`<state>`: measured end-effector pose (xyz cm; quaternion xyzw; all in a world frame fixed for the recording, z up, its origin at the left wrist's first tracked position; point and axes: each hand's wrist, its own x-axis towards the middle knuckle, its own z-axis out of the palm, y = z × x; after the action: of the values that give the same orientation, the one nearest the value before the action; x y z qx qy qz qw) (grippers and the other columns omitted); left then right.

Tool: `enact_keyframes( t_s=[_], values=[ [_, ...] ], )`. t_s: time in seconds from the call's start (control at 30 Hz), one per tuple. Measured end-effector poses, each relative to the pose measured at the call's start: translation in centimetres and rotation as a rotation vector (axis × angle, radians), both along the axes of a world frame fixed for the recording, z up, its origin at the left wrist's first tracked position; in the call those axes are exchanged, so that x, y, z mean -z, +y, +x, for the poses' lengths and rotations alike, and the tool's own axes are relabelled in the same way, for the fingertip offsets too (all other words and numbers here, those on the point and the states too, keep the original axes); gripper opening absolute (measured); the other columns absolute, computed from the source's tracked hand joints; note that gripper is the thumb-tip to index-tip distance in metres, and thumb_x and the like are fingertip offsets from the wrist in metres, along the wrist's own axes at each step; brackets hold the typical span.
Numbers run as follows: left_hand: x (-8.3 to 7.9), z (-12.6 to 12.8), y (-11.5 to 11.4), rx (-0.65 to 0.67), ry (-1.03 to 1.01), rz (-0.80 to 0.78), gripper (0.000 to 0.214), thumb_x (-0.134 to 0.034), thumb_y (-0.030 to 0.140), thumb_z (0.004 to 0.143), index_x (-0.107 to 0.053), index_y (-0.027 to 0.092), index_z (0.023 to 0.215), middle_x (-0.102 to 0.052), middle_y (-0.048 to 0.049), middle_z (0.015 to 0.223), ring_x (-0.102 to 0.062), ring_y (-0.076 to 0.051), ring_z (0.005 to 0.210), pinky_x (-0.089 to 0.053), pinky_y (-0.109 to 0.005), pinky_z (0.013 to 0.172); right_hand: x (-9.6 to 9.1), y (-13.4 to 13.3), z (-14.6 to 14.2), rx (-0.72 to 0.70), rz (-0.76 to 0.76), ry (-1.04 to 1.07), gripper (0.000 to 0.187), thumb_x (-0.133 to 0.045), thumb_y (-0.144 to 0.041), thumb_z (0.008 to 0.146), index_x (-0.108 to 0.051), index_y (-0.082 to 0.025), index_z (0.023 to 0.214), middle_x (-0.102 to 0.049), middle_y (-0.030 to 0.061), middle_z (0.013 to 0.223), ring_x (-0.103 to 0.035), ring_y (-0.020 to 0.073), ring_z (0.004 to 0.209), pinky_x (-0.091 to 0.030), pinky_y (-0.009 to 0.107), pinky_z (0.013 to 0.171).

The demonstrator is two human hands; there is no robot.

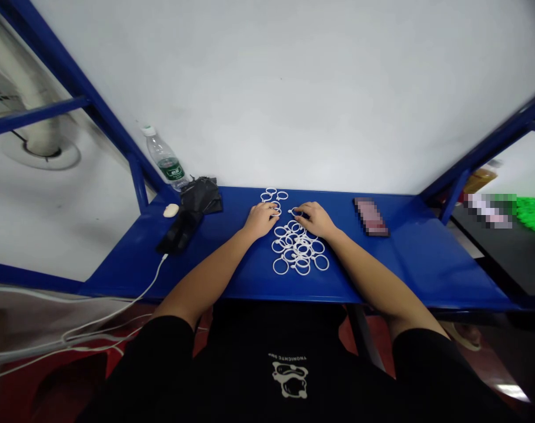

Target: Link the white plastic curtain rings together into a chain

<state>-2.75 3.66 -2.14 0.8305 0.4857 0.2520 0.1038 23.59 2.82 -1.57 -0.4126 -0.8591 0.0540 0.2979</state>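
A loose heap of white curtain rings (301, 248), each with a small eyelet, lies on the blue tabletop (245, 276) in front of me. My right hand (316, 220) pinches one white ring (290, 211) just beyond the heap, its fingertips pointing left. Across from it, my left hand (260, 220) has its thumb and fingers closed on a white ring (277, 215) at the near end of a smaller group. Several more rings (282, 198) of that group lie behind the left fingertips. The fingers partly cover both held rings.
On the left stand a plastic bottle (168, 164), a black plastic bag (201, 197), a black object (179, 232) with a white cable (155, 276), and a small cream-coloured item (171, 210). A blurred phone (371, 216) lies right. Blue frame bars (137, 182) flank the white back wall.
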Motion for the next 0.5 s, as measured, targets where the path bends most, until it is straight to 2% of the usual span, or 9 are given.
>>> enact_keyframes(
  t_s=[0.13, 0.23, 0.33, 0.43, 0.5],
  values=[
    [0.0, 0.1, 0.0, -0.013, -0.024, 0.013, 0.017, -0.072, 0.021, 0.097, -0.085, 0.026, 0.106, -0.07, -0.0059, 0.144, -0.063, -0.031, 0.133, -0.05, -0.051, 0.114, -0.1, 0.0, -0.2, -0.099, -0.035, 0.006, 0.029, -0.061, -0.039, 0.104, -0.081, -0.021, 0.116, -0.079, 0.0132, 0.128, -0.072, 0.0325, 0.119, -0.052, 0.054, 0.107],
    [-0.2, 0.0, 0.0, -0.052, -0.074, 0.051, 0.016, -0.072, 0.021, 0.097, -0.085, 0.025, 0.106, -0.063, -0.0076, 0.154, -0.061, -0.032, 0.138, -0.05, -0.051, 0.117, -0.5, -0.1, -0.4, -0.144, -0.052, 0.061, 0.028, -0.061, -0.04, 0.104, -0.082, -0.022, 0.096, -0.083, 0.0111, 0.112, -0.076, 0.0296, 0.109, -0.054, 0.049, 0.101],
    [-0.5, 0.0, -0.4, -0.007, -0.129, 0.102, 0.019, -0.069, 0.021, 0.1, -0.084, 0.025, 0.11, -0.061, -0.0082, 0.157, -0.062, -0.029, 0.139, -0.049, -0.048, 0.119, -0.8, -0.4, -0.4, -0.104, -0.035, 0.095, 0.03, -0.063, -0.043, 0.103, -0.079, -0.023, 0.087, -0.082, 0.0084, 0.095, -0.075, 0.0271, 0.093, -0.055, 0.047, 0.095],
    [-0.7, 0.6, -1.0, 0.153, -0.125, 0.17, 0.018, -0.068, 0.021, 0.101, -0.083, 0.025, 0.11, -0.066, -0.0083, 0.15, -0.065, -0.026, 0.135, -0.051, -0.047, 0.118, -0.8, -0.9, -0.5, -0.016, 0.019, 0.13, 0.027, -0.064, -0.045, 0.103, -0.079, -0.023, 0.109, -0.081, 0.0095, 0.099, -0.072, 0.0286, 0.094, -0.054, 0.048, 0.094],
    [-0.7, 1.1, -1.6, 0.28, -0.101, 0.212, 0.017, -0.068, 0.023, 0.102, -0.083, 0.025, 0.108, -0.067, -0.0085, 0.149, -0.067, -0.025, 0.131, -0.053, -0.047, 0.114, -0.6, -1.1, -0.5, -0.009, 0.049, 0.163, 0.035, -0.061, -0.045, 0.105, -0.072, -0.023, 0.13, -0.08, 0.0104, 0.106, -0.071, 0.029, 0.097, -0.054, 0.048, 0.093]
  ],
)
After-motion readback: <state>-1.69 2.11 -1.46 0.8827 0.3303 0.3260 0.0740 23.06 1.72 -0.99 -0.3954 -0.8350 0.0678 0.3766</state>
